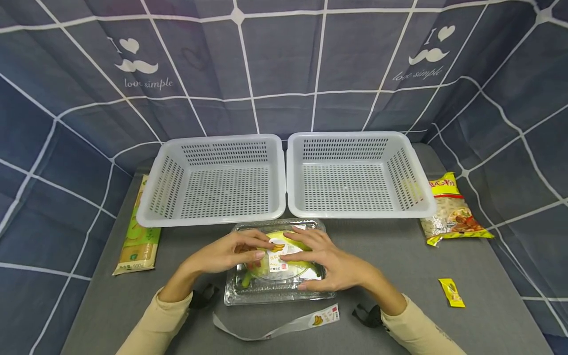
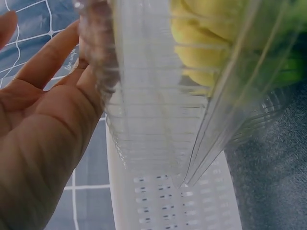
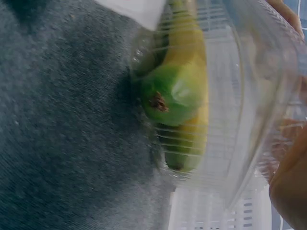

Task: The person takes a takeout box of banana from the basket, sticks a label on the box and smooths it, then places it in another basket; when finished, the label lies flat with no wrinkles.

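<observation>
Beige sleeves (image 1: pixel 153 320) lead to loosely spread hands (image 1: pixel 230 254) (image 1: pixel 335 266), gripping nothing, resting on a clear box (image 1: pixel 248 298) and its label (image 1: pixel 278 267)

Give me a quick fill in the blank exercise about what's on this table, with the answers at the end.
Beyond the clear box stand ____ perforated baskets.
Between the left hand and right hand, the label pictures a fruit: ____.
The small yellow packet lies on the person's ____ side.

Missing words: two; bananas; right.
</observation>
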{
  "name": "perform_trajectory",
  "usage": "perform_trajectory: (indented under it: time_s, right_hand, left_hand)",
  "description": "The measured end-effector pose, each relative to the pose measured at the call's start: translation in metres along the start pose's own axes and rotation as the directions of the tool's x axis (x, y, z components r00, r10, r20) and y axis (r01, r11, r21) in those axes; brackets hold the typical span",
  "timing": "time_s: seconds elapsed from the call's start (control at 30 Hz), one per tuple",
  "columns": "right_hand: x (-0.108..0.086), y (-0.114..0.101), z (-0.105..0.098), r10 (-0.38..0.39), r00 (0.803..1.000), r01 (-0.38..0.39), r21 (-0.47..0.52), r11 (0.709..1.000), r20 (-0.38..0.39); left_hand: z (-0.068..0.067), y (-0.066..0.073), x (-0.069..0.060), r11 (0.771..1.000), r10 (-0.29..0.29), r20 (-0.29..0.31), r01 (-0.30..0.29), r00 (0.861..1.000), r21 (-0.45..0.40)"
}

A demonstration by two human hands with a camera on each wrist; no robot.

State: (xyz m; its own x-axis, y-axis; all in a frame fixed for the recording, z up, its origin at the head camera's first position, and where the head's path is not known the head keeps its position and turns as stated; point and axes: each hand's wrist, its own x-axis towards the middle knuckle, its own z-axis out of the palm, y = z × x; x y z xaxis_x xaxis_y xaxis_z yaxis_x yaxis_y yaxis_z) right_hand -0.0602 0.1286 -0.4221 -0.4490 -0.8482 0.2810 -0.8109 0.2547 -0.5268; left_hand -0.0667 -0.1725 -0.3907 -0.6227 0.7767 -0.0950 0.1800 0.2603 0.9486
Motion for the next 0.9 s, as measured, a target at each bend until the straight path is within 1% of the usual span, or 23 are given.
perform_trajectory:
  time_s: [0.13, 0.17, 0.3, 0.37, 0.5, 0.53, 0.67, 0.8, 0.9]
  right_hand:
    - [0.0003, 0.0009, 0.0032, 0.01, 1.0, -0.009, -0.052, 0.999, 0.016]
    - [0.0002, 0.0012, 0.0036, 0.013, 1.0, -0.012, -0.061, 0.998, 0.018]
    - [-0.0007, 0.0021, 0.0047, 0.018, 1.0, -0.016, -0.065, 0.998, 0.018]
    - [-0.0012, 0.0021, 0.0053, 0.019, 1.0, -0.017, -0.066, 0.998, 0.017]
    - [-0.0019, 0.0019, 0.0061, 0.021, 1.0, -0.02, -0.067, 0.998, 0.02]
    - [-0.0022, 0.0019, 0.0063, 0.023, 1.0, -0.022, -0.068, 0.997, 0.021]
    - [-0.0028, 0.0026, 0.0068, 0.026, 0.999, -0.024, -0.069, 0.997, 0.023]
    - [-0.0029, 0.003, 0.0067, 0.026, 0.999, -0.024, -0.066, 0.998, 0.022]
    - [-0.0027, 0.0028, 0.0063, 0.025, 1.0, -0.024, -0.066, 0.998, 0.019]
  left_hand:
    - [0.0001, 0.0, 0.0002, 1.0, -0.009, 0.011, 0.01, 1.0, -0.019]
    - [0.0003, 0.0, 0.0003, 1.0, -0.006, 0.006, 0.006, 1.0, -0.01]
    - [0.0013, 0.0, 0.0006, 0.999, 0.032, -0.04, -0.031, 0.999, 0.034]
    - [0.002, 0.0002, 0.0, 0.999, 0.045, -0.024, -0.044, 0.999, 0.026]
    - [0.0039, 0.0, -0.0017, 1.0, 0.022, 0.041, -0.021, 0.999, -0.011]
    - [0.0045, -0.0001, -0.002, 1.0, 0.013, 0.044, -0.012, 0.999, -0.01]
    - [0.0058, -0.0001, -0.0024, 1.0, -0.008, 0.015, 0.008, 1.0, 0.002]
    - [0.0054, 0.0001, -0.0027, 1.0, -0.022, 0.041, 0.022, 0.999, 0.0]
    - [0.0049, -0.0003, -0.0026, 1.0, -0.025, 0.041, 0.025, 0.999, 0.006]
